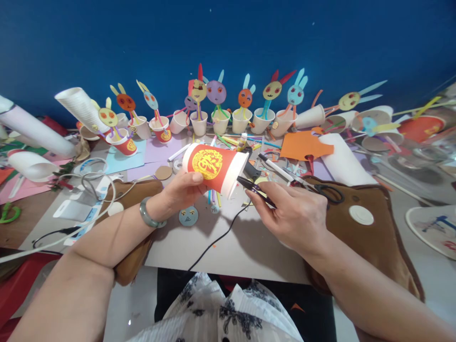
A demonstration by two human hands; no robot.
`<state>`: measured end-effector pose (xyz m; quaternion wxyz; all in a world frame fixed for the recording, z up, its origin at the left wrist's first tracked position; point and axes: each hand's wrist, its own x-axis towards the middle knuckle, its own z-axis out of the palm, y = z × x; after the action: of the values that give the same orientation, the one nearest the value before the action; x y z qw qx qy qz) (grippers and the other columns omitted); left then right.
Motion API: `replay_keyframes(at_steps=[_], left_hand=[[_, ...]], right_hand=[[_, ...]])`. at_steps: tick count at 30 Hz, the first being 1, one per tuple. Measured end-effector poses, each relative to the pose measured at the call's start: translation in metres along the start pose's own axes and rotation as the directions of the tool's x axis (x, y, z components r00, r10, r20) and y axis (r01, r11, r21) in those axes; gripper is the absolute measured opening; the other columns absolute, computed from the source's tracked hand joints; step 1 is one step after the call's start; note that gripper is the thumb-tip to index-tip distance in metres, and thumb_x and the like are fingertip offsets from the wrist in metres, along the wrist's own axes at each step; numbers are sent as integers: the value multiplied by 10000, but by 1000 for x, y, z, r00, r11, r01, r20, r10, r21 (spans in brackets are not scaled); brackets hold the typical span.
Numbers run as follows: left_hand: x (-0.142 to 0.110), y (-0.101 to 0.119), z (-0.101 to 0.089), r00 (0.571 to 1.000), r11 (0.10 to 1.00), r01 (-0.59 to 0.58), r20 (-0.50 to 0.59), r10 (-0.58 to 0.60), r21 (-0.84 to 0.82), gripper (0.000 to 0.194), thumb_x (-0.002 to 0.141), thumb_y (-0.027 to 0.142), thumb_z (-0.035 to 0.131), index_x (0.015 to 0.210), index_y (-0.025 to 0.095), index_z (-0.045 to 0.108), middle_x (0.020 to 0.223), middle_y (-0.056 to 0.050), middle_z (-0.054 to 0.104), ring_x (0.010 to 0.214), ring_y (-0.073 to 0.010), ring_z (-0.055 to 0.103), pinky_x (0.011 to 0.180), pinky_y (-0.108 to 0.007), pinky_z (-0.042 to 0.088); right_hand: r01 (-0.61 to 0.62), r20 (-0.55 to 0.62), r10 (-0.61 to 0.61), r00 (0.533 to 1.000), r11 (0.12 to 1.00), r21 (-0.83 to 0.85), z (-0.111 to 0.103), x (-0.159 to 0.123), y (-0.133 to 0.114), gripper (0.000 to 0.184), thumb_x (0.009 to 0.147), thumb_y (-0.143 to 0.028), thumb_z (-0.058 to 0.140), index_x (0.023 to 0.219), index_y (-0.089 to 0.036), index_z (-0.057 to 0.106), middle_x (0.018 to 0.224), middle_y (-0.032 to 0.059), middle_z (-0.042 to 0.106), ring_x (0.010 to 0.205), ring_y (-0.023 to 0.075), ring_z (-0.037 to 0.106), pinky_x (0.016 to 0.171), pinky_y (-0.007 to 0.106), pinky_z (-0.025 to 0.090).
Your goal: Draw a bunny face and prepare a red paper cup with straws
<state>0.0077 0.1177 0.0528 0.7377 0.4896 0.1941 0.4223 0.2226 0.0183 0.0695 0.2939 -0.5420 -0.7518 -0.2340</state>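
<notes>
The left hand (185,186) grasps a red paper cup (210,166) sideways above the surface (221,251); the right hand (295,211) grips a dark tool (261,194) at the cup's mouth. The cup's visible wall looks uncut, figureless. Nearer than it lies a loose blue face disc (188,216); beyond it, finished-looking figures (216,92) stand in cups (221,123).

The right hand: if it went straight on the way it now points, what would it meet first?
Probably the red and white paper cup in the left hand: the black tool in the right hand points at its wide end. Whether the tip touches it is unclear.
</notes>
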Motion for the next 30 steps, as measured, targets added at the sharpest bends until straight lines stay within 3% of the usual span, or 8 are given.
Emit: replay_keyframes(at_steps=[6,15,23,30], left_hand=[[2,-1,-3,1000,1000,26,17,-25,-18,590,669,604,796,1114,236,674,1063,-69,766,1164,-341,697,856,-372,632],[2,-2,-3,1000,999,29,11,-29,-43,679,707,582,767,1283,257,611,1040,-59,775,1190,-352,688,916,-418,632],[1,-2,-4,999,998,34,-12,-35,-52,665,734,565,739,1300,247,597,1028,-59,771,1195,-338,686,917,-400,626],[4,2,0,999,998,26,-38,-28,-62,685,688,503,755,1297,239,584,989,-44,764,1178,-325,689,892,-377,623]], right_hand=[[-5,32,4,999,1000,23,0,-1,0,324,971,-391,595,730,-181,651,537,-10,610,500,109,533,512,281,231],[11,30,-12,999,999,32,1,-2,-1,321,980,-380,588,734,-183,647,537,-17,609,484,105,529,499,273,250],[-166,60,155,986,930,328,3,-1,2,247,966,-383,591,835,-191,673,516,-42,564,395,81,399,480,246,333],[-142,70,127,989,946,291,5,-2,2,273,943,-405,598,838,-170,690,502,-37,556,404,91,463,477,241,336]])
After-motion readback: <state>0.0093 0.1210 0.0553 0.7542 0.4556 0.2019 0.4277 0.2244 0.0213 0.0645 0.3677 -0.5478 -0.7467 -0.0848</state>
